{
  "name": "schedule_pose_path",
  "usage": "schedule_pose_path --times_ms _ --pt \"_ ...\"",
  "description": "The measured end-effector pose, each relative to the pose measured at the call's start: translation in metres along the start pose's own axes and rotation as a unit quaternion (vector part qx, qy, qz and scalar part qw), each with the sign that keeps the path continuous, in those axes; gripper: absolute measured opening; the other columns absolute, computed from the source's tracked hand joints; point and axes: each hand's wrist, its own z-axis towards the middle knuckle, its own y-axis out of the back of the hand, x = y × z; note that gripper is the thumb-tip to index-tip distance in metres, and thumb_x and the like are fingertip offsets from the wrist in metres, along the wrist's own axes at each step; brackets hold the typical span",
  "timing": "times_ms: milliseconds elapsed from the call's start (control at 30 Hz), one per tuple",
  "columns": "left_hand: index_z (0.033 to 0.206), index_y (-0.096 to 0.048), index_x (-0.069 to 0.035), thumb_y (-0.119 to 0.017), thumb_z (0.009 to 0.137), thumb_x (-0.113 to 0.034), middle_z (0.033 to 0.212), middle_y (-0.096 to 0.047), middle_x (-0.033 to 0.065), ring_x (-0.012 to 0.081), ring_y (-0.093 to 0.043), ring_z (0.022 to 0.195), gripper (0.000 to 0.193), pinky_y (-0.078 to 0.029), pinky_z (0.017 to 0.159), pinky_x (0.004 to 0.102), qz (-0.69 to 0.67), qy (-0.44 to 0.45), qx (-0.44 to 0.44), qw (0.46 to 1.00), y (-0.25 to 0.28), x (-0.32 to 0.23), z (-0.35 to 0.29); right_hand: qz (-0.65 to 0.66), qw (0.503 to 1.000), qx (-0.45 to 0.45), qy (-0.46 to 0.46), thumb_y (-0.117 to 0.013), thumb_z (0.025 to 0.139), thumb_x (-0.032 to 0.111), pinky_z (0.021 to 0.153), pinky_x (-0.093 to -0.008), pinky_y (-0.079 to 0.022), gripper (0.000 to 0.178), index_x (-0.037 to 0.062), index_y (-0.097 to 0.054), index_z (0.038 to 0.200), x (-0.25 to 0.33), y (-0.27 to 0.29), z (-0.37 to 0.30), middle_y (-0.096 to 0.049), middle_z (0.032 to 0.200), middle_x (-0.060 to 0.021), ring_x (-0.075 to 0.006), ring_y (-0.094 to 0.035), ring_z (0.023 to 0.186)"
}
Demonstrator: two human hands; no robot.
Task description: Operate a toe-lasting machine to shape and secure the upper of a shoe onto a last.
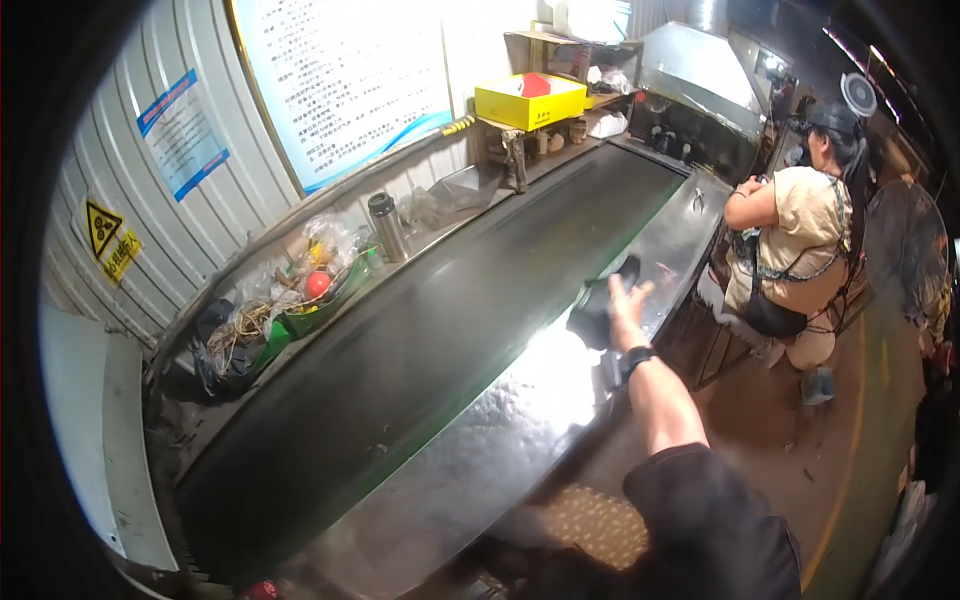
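Note:
My right arm, in a black sleeve with a dark band [637, 362] round the wrist, reaches over a long conveyor table. My right hand [628, 308] is closed on a dark, curved piece [590, 312], somewhat shoe-like, which is blurred. Two of its fingers show spread against the piece; the rest are hidden. Beneath it runs the shiny metal ledge [470, 440] of the table, with a bright glare beside the hand. The dark belt [400, 350] lies to the left of that ledge. My left hand is not in view.
Along the wall stand a steel thermos [390, 228] and a green container [300, 322] of cords and plastic. A yellow box [530, 101] sits at the far end, near a metal hood [700, 70]. Pliers [698, 200] lie on the ledge. Another person [795, 230] works at the right.

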Motion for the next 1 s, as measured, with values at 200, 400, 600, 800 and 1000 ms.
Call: schedule_pose_path --times_ms 200,400,600,800,1000 --pt "0.137 -0.053 0.005 -0.064 0.092 -0.004 0.125 -0.065 0.0193 0.0289 -0.063 0.109 0.048 -0.049 0.096 0.0388 0.009 0.025 0.003 1.000 0.013 -0.023 -0.048 -0.147 0.798 0.550 0.197 -0.065 0.091 0.025 0.121 -0.0479 -0.022 0.087 0.0050 -0.014 0.159 -0.038 -0.081 -0.305 -0.023 0.160 -0.0285 -0.0356 -0.029 0.148" --pt "0.143 -0.045 0.002 -0.058 0.097 -0.026 0.138 -0.055 0.0170 0.0314 -0.056 0.123 0.056 -0.045 0.105 0.0431 -0.263 0.070 -0.040 0.961 -0.033 0.027 -0.033 0.209 0.575 0.686 -0.393 -0.070 0.087 -0.006 0.104 -0.0392 -0.049 0.107 0.0153 0.004 0.160 0.079 -0.020 -0.443 -0.045 0.147 -0.0172 -0.0210 -0.054 0.125" --pt "0.145 -0.045 -0.003 -0.038 0.106 -0.026 0.138 -0.056 0.0151 0.0290 -0.059 0.120 0.045 -0.050 0.104 0.0466 -0.610 0.271 0.214 0.714 -0.078 0.002 -0.004 0.176 0.621 0.691 -0.326 -0.079 0.079 -0.009 0.102 -0.0346 -0.049 0.108 0.0085 -0.011 0.160 0.125 0.003 -0.428 -0.052 0.141 -0.0098 -0.0160 -0.055 0.122" --pt "0.145 -0.045 -0.006 -0.040 0.106 -0.028 0.138 -0.057 0.0116 0.0269 -0.057 0.123 0.046 -0.046 0.107 0.0428 -0.639 0.276 0.277 0.662 -0.086 0.037 0.002 0.157 0.668 0.701 -0.193 -0.080 0.084 0.004 0.103 -0.0310 -0.047 0.101 0.0112 -0.015 0.160 0.130 0.017 -0.425 -0.059 0.133 -0.0078 -0.0118 -0.057 0.115" --pt "0.137 -0.055 -0.004 -0.047 0.102 -0.041 0.134 -0.061 0.0130 0.0282 -0.057 0.125 0.052 -0.040 0.111 0.0444 -0.599 0.262 0.239 0.718 -0.093 0.060 0.026 0.145 0.731 0.645 -0.171 -0.079 0.087 0.010 0.098 -0.0295 -0.048 0.077 0.0019 -0.038 0.151 0.144 0.013 -0.445 -0.067 0.121 -0.0097 -0.0128 -0.062 0.108"
